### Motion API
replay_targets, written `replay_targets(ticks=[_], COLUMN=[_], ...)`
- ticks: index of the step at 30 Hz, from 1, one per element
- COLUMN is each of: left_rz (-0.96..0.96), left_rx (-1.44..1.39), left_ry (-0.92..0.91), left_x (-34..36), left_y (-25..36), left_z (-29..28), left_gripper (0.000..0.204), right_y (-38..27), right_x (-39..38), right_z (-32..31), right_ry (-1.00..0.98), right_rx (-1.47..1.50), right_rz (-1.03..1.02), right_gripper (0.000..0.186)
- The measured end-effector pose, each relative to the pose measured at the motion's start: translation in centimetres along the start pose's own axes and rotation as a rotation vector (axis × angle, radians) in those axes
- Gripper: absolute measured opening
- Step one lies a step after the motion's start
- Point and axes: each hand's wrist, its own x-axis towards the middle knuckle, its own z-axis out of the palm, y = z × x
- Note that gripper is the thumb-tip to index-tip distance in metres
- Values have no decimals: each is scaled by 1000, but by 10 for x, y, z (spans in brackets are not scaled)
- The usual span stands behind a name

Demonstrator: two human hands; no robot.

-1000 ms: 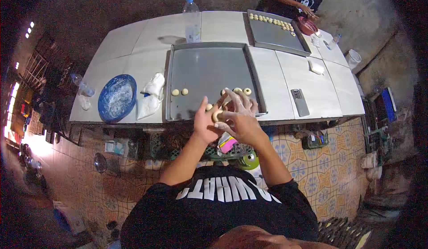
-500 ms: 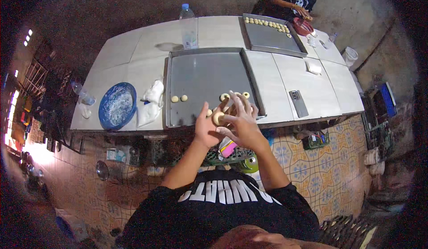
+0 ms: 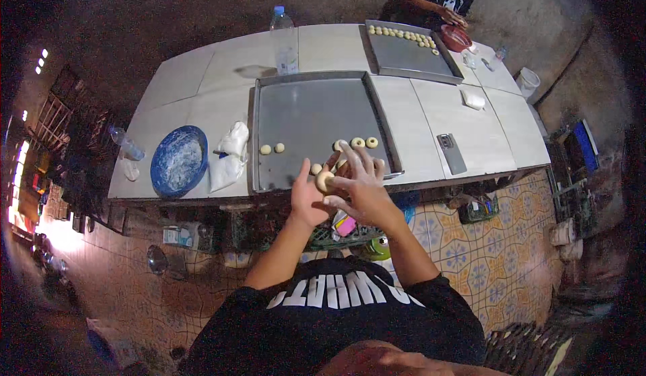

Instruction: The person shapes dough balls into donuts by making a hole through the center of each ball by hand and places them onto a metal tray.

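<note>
A pale dough ball (image 3: 324,182) rests against the palm side of my left hand (image 3: 307,199), whose thumb stands up beside it. My right hand (image 3: 367,189) reaches over from the right, its thumb and fingers on the dough and its fingers dusted white. Both hands are above the near edge of a dark metal baking tray (image 3: 306,110). Near the tray's left side lie two round dough pieces (image 3: 272,148). Several more, some with a dent in the top, such as this dough piece (image 3: 371,143), sit by my right fingers, partly hidden by them.
A blue basin (image 3: 178,160) of white flour stands left, beside a white bag (image 3: 230,150). Behind the tray is a plastic bottle (image 3: 284,43). A phone (image 3: 451,154) lies right. At the far side, a co-worker (image 3: 437,2) works by a second tray (image 3: 410,59) and a red bowl (image 3: 456,38).
The dough ball and both hands have shifted slightly left, with my right fingers still on the dough. More of the dented pieces behind my right hand now shows.
</note>
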Motion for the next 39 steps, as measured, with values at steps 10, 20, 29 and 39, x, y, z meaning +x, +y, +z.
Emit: replay_targets(ticks=[10,20,29,39], left_rz=[20,5,7,-30], left_rx=[-68,-45,39,40], left_ry=[16,-54,11,-36], left_x=[-4,-10,-13,-13], left_y=[2,9,-1,9], left_z=[-14,-13,4,-1], left_gripper=[78,81,85,82], right_y=[-4,-16,-6,-3], right_x=[4,0,0,0], right_z=[-1,-9,-7,-3], right_ry=[-88,-116,-85,57], right_rx=[114,-21,-56,-65], right_rz=[-92,-49,17,-15], right_gripper=[39,38,39,34])
